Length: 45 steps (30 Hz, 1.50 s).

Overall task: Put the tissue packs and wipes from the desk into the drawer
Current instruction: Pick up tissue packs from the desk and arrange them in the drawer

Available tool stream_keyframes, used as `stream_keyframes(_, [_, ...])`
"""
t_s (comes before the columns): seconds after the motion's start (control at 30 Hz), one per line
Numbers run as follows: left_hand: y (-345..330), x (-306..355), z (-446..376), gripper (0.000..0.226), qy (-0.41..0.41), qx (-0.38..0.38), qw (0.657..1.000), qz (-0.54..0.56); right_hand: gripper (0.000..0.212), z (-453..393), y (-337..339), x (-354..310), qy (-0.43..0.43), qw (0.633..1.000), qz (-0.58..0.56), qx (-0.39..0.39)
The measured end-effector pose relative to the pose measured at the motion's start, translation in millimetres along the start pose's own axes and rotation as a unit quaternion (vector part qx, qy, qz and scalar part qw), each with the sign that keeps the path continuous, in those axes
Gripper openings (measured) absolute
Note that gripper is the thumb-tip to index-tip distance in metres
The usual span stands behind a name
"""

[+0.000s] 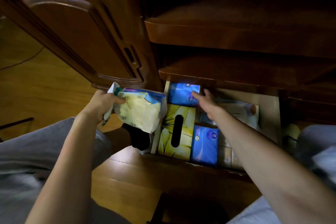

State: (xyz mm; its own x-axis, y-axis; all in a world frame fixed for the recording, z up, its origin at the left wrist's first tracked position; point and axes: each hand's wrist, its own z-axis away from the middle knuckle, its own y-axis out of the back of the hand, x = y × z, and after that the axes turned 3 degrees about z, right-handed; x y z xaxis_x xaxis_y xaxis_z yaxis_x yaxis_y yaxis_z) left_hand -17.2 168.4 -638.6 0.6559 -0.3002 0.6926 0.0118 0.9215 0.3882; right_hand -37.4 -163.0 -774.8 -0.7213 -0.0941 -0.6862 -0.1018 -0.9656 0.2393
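The drawer (pixel 269 114) of the wooden desk stands pulled out below me. Inside it lie a yellow tissue box (pixel 175 131) with a dark slot, a blue tissue pack (pixel 204 143) beside it, and another blue pack (pixel 181 94) at the back left. My left hand (pixel 103 105) grips a pale yellow tissue pack (pixel 140 112) in the air just left of the drawer. My right hand (pixel 207 103) reaches into the drawer with straight fingers, its fingertips touching the rear blue pack. White packs (pixel 241 109) lie under and beyond my right forearm.
An open cabinet door (pixel 76 34) hangs at the left above the wooden floor (pixel 32 85). The desk's shelf (pixel 236 32) overhangs the drawer's back. My grey-trousered knees flank the drawer. A black sock (pixel 138 138) sits by the drawer's left wall. A thin cable crosses the floor far left.
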Motion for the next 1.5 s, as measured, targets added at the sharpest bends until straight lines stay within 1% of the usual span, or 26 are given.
stream_keyframes(0.07, [-5, 1, 3, 0.016, 0.008, -0.010, 1.000, -0.006, 0.048, -5, -5, 4, 0.030, 0.997, 0.070, 0.003])
stream_keyframes(0.1, [-8, 2, 5, 0.023, 0.013, -0.014, 1.000, -0.011, 0.037, -6, -5, 4, 0.038, 0.994, 0.098, 0.005])
stream_keyframes(0.13, [-10, 3, 7, 0.032, 0.018, -0.018, 1.000, -0.015, 0.031, -7, -2, 3, 0.041, 0.991, 0.123, 0.005])
stream_keyframes(0.2, [-16, 7, 11, 0.044, 0.021, -0.027, 0.999, -0.020, 0.032, -4, 4, -4, 0.030, 0.982, 0.186, -0.001])
stream_keyframes(0.27, [-24, 15, 16, 0.048, 0.015, -0.041, 0.999, -0.031, 0.033, 4, 9, -13, 0.018, 0.967, 0.255, 0.006])
stream_keyframes(0.33, [-35, 23, 19, 0.050, 0.008, -0.065, 0.997, -0.030, 0.036, 17, 12, -22, 0.048, 0.961, 0.266, 0.049])
stream_keyframes(0.37, [-42, 28, 22, 0.046, 0.003, -0.078, 0.997, -0.027, 0.040, 25, 14, -26, 0.075, 0.968, 0.233, 0.059])
stream_keyframes(0.4, [-52, 32, 25, 0.038, -0.002, -0.086, 0.996, -0.033, 0.047, 37, 19, -29, 0.086, 0.982, 0.163, 0.043])
stream_keyframes(0.47, [-77, 36, 33, 0.017, -0.020, -0.100, 0.992, -0.072, 0.072, 67, 33, -34, 0.061, 0.995, 0.034, -0.072])
stream_keyframes(0.5, [-92, 37, 38, 0.012, -0.031, -0.106, 0.989, -0.095, 0.082, 81, 44, -33, 0.055, 0.989, 0.020, -0.138])
stream_keyframes(0.57, [-126, 34, 50, 0.021, -0.068, -0.113, 0.982, -0.139, 0.087, 105, 70, -25, 0.070, 0.973, 0.090, -0.203])
stream_keyframes(0.63, [-167, 28, 67, 0.026, -0.112, -0.138, 0.964, -0.198, 0.080, 122, 97, -9, 0.105, 0.950, 0.226, -0.186])
stream_keyframes(0.7, [-204, 19, 88, 0.022, -0.152, -0.189, 0.936, -0.253, 0.059, 129, 122, 11, 0.131, 0.926, 0.323, -0.144])
stream_keyframes(0.73, [-218, 13, 96, 0.020, -0.164, -0.210, 0.924, -0.273, 0.053, 131, 135, 23, 0.136, 0.921, 0.342, -0.131])
stream_keyframes(0.77, [-228, 8, 103, 0.021, -0.159, -0.237, 0.919, -0.272, 0.054, 132, 148, 33, 0.131, 0.919, 0.352, -0.120])
stream_keyframes(0.83, [-234, -1, 108, 0.027, -0.123, -0.292, 0.915, -0.249, 0.054, 137, 173, 49, 0.106, 0.917, 0.367, -0.113])
stream_keyframes(0.87, [-231, -4, 108, 0.030, -0.112, -0.300, 0.917, -0.239, 0.050, 138, 183, 55, 0.097, 0.910, 0.386, -0.112])
stream_keyframes(0.93, [-225, -5, 105, 0.027, -0.107, -0.280, 0.931, -0.209, 0.041, 136, 186, 63, 0.080, 0.890, 0.432, -0.122])
stream_keyframes(1.0, [-220, -5, 103, 0.023, -0.107, -0.236, 0.948, -0.184, 0.035, 128, 171, 69, 0.056, 0.860, 0.484, -0.151])
stream_keyframes(1.03, [-219, -5, 103, 0.025, -0.102, -0.225, 0.954, -0.171, 0.037, 123, 161, 74, 0.045, 0.839, 0.516, -0.164])
stream_keyframes(1.1, [-217, -5, 104, 0.031, -0.085, -0.225, 0.961, -0.137, 0.051, 115, 143, 88, 0.028, 0.796, 0.582, -0.165])
stream_keyframes(1.2, [-218, -9, 101, 0.037, -0.066, -0.225, 0.968, -0.090, 0.060, 113, 134, 105, 0.053, 0.748, 0.652, -0.108])
stream_keyframes(1.3, [-225, -10, 97, 0.037, -0.057, -0.235, 0.967, -0.086, 0.058, 114, 132, 106, 0.106, 0.714, 0.692, -0.027])
stream_keyframes(1.4, [-237, -9, 96, 0.044, -0.060, -0.251, 0.962, -0.094, 0.058, 115, 128, 104, 0.129, 0.702, 0.701, 0.009])
stream_keyframes(1.43, [-241, -9, 96, 0.046, -0.062, -0.259, 0.959, -0.093, 0.060, 116, 128, 107, 0.128, 0.708, 0.694, 0.006])
stream_keyframes(1.5, [-248, -9, 96, 0.047, -0.064, -0.286, 0.953, -0.082, 0.064, 118, 135, 115, 0.128, 0.742, 0.658, -0.008])
